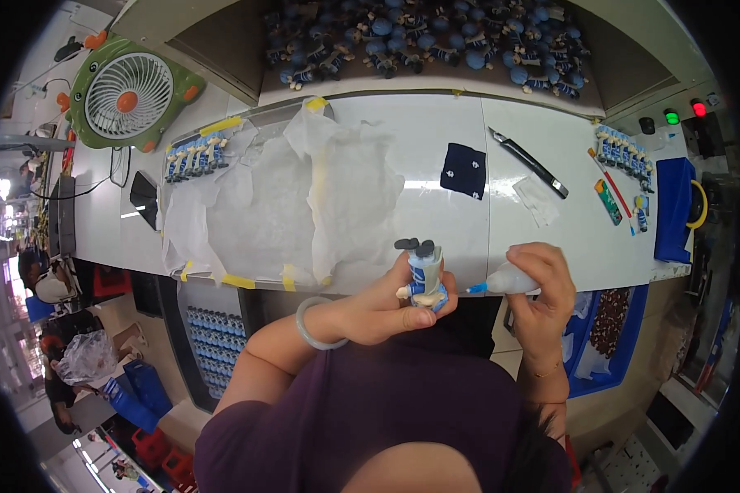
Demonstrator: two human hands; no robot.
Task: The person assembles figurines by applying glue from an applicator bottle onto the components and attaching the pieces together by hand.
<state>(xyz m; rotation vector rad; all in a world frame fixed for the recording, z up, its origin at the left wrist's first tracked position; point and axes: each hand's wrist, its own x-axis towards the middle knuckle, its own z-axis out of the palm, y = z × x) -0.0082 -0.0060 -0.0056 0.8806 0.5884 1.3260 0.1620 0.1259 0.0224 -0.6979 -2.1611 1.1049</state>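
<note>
My left hand (390,306) grips a small blue and white figurine (424,275) with dark ears, held upright at the table's near edge. My right hand (541,294) is closed around a white squeeze bottle (514,282) whose blue tip (476,288) points left at the figurine, a short gap away. A pale bangle (316,324) rings my left wrist.
Crumpled white paper (304,197) is taped on the white table (436,131). A row of figurines (194,154) lies at the left, another row (625,152) at the right. A black cutter knife (529,162), a dark cloth patch (464,170), a green fan (129,93) and a bin of blue figurines (436,41) lie beyond.
</note>
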